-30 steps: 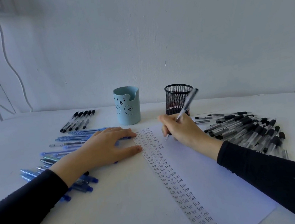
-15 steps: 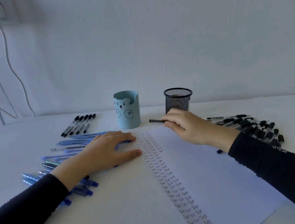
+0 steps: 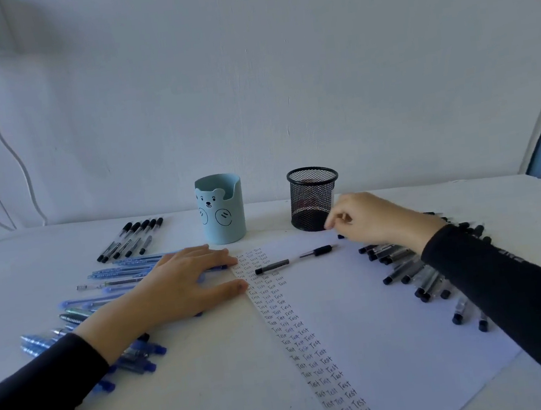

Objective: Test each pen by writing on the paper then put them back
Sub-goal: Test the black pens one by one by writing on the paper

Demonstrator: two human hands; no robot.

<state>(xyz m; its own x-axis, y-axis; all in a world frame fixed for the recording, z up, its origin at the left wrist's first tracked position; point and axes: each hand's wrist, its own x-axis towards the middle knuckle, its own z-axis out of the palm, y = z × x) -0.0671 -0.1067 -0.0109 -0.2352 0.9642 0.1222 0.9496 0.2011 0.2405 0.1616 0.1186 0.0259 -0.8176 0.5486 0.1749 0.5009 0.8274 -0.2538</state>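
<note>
The white paper [image 3: 395,319] lies on the table with a column of written "Test" words down its left side. A black pen [image 3: 293,259] lies loose across the paper's top, with no hand on it. My left hand [image 3: 183,283] rests flat on the paper's left edge and on some blue pens [image 3: 117,274]. My right hand [image 3: 369,218] hovers with curled fingers beside the black mesh cup [image 3: 314,199], at the far end of the heap of black pens [image 3: 410,269]. Whether its fingertips pinch anything is hidden.
A light blue bear cup [image 3: 221,209] stands left of the mesh cup. Several black-capped pens [image 3: 130,239] lie in a row at the back left. More blue pens [image 3: 134,357] sit under my left forearm. White cables [image 3: 12,141] hang on the wall at the left.
My right hand stopped writing, laid the black pen across the top of the paper, let go, and moved right toward the mesh cup and the black pens. My left hand stayed put.
</note>
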